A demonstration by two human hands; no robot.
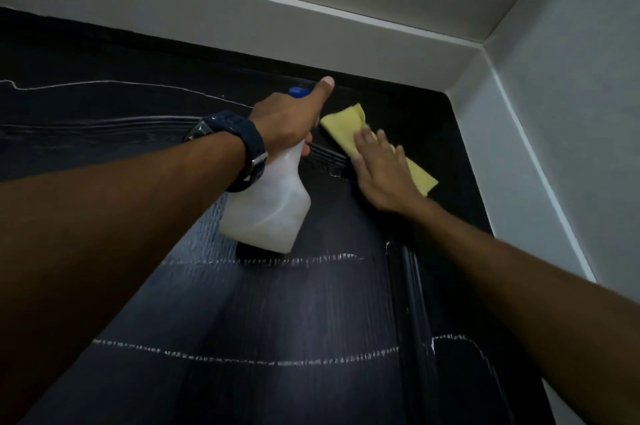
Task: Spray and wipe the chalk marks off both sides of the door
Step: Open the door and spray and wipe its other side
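Observation:
A dark door (294, 313) fills the view, seen from below toward its top right corner. White chalk lines (242, 357) cross its ribbed panel, and more run across the upper left. My left hand (289, 119) grips the neck of a white spray bottle (268, 206) with a blue nozzle, thumb stretched up along it. My right hand (382, 171) lies flat with straight fingers on a folded yellow cloth (346, 126), pressing it against the door near the top right corner.
A grey wall (554, 113) stands close on the right, and a pale ceiling and lintel (311, 26) sit just above the door top. A dark watch (232, 144) is on my left wrist.

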